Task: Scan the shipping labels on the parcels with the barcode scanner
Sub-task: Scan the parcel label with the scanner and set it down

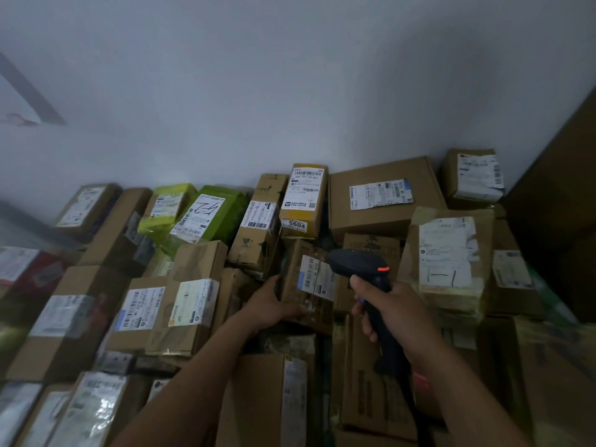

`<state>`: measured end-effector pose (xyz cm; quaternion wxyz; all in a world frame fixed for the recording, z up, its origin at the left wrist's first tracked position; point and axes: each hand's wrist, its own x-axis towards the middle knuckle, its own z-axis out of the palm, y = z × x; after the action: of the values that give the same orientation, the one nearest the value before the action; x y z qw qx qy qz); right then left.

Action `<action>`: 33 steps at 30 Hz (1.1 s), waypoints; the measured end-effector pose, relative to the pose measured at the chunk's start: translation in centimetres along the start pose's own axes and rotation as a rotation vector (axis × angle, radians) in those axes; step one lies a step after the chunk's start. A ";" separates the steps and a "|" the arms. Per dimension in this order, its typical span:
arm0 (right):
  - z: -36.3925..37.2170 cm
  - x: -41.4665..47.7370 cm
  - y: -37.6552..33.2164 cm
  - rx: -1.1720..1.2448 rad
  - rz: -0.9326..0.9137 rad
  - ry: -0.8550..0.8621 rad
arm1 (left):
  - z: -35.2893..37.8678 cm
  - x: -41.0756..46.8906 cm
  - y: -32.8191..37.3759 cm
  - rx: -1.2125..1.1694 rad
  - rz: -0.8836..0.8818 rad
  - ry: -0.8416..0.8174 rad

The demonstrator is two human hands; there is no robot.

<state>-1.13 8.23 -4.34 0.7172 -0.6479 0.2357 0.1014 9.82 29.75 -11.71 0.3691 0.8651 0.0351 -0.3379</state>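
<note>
A pile of cardboard parcels with white shipping labels fills the lower half of the view. My right hand (388, 309) grips the handle of a black barcode scanner (361, 264) with an orange light on its head. The scanner's head points at the label (317, 279) of a small brown parcel (306, 285) in the middle of the pile. My left hand (272, 304) holds that parcel by its left side, thumb on its front lower edge. The parcel stands tilted with its label facing me.
A yellow box marked 5604 (303, 201) and a large flat box (383, 195) lean against the pale wall behind. Green bags (213, 214) lie at the back left. A taped, labelled parcel (451, 256) stands right of the scanner. A dark panel (561, 204) closes the right side.
</note>
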 end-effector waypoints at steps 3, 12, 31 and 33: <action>0.1 -0.5 -0.4 -0.019 0.010 -0.008 | 0.0 -1.1 0.6 0.114 0.138 0.170; 1.0 -4.7 -1.8 -0.226 -0.101 -0.069 | -4.2 -5.1 3.3 -0.091 0.215 0.396; -0.1 -9.8 -2.1 -0.497 -0.210 0.024 | -8.9 -9.4 3.5 0.004 0.256 0.433; -0.1 -9.9 -2.2 -0.494 -0.212 0.020 | -8.6 -9.9 3.9 -0.014 0.253 0.430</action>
<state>-8.71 9.45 2.22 0.5416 -0.8253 0.1417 0.0736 8.23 34.51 0.98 0.3985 0.9120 0.0066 -0.0970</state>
